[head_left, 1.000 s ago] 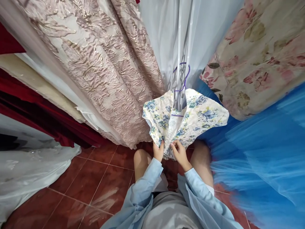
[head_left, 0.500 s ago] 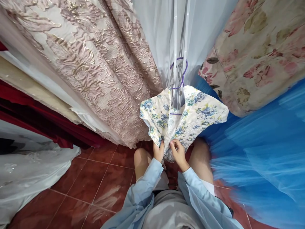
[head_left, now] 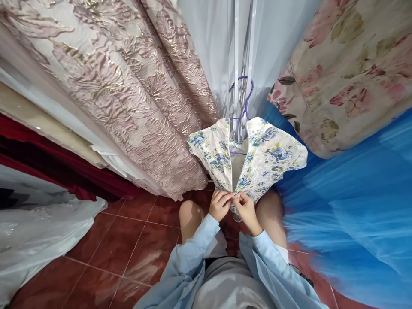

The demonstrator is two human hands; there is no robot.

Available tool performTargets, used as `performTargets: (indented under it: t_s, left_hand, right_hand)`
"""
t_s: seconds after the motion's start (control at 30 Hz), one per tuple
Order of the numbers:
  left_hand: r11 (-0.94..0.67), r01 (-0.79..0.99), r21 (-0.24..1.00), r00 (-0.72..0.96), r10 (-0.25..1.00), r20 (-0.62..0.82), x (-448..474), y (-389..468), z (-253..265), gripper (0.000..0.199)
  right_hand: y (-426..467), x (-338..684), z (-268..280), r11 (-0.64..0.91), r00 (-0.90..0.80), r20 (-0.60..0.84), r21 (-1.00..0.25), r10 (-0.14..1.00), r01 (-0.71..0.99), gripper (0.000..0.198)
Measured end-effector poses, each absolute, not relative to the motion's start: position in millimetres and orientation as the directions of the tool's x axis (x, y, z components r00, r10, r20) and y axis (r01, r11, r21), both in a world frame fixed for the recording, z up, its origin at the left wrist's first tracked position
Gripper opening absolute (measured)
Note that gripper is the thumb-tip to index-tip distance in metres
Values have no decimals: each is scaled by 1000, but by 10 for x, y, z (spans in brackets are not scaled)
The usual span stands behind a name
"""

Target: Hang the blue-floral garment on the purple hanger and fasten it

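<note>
A white blouse [head_left: 272,152] with blue and yellow flowers hangs from a purple hanger [head_left: 248,101], its V-shaped front opening facing me. At the bottom of that V, my left hand [head_left: 220,205] pinches the left front edge. My right hand [head_left: 246,209] is closed on the right front edge just beside it, and the fingertips of both hands meet. Whatever small fastening may lie between the fingers is hidden. Below the hands the blouse's lower end droops between my knees.
Pink brocade fabric [head_left: 128,94] hangs at the left, with dark red cloth [head_left: 58,159] beyond it. White straps [head_left: 237,43] dangle behind the hanger. Floral cloth [head_left: 354,73] and blue tulle [head_left: 354,206] fill the right. Red tiles [head_left: 128,244] cover the floor.
My left hand has shifted right and turned palm-down, bringing its fingers against my right hand's. The two front edges have come together at the bottom of the V.
</note>
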State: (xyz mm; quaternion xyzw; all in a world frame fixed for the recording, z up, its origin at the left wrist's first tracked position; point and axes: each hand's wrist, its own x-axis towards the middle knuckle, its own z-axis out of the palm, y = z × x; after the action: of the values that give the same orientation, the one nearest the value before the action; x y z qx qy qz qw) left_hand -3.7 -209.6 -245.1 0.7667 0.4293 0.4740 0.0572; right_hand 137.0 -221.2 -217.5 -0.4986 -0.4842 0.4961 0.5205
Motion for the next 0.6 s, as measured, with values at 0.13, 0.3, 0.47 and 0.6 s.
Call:
performTargets:
  t_s: [0.13, 0.3, 0.47, 0.6]
  left_hand:
    - [-682, 514, 520, 192, 683, 705, 35, -2000, -2423, 20]
    - [-691, 416, 592, 154, 695, 703, 14, -1930, -2363, 14]
    - [-701, 372, 608, 222, 704, 675, 87, -2005, -2321, 11]
    - [-743, 426, 517, 275, 650, 708, 122, -1975, -2240, 9]
  right_hand:
    - [-2224, 1453, -2179, 15, 25, 14, -1000, 1000, -8, 35]
    - [-2225, 1559, -2273, 111, -96, 104, -992, 990, 68, 12]
    - [-2218, 1483, -2452, 231, 91, 256, -949, 962, 215, 17]
    - [-2237, 1396, -2495, 223, 188, 274, -941, 943, 253, 8]
